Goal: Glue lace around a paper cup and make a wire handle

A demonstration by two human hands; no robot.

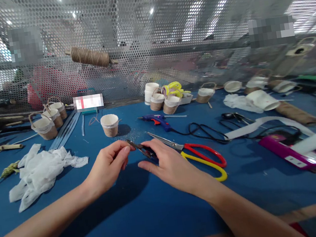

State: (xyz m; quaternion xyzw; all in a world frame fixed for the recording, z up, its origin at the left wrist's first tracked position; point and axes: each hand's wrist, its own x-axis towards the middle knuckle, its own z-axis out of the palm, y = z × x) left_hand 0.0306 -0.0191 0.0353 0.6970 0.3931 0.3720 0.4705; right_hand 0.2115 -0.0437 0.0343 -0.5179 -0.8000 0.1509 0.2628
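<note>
Over the blue table (159, 212), both my hands meet on a small dark thread snipper (142, 148). My left hand (110, 165) pinches its far tip between thumb and fingers. My right hand (168, 163) grips its near end with curled fingers. Just right of that hand lie scissors with red and yellow handles (201, 156), blades pointing toward the snipper. Behind my hands stands a white paper cup wrapped with twine (110, 125).
White crumpled fabric (40, 170) lies left. A blue glue gun (156, 120) with a black cord, several twine-wrapped cups (161, 100), a twine spool (90, 57) on the mesh screen, a pink case (292, 151) and white ribbon (261, 122) lie around. People sit behind the mesh.
</note>
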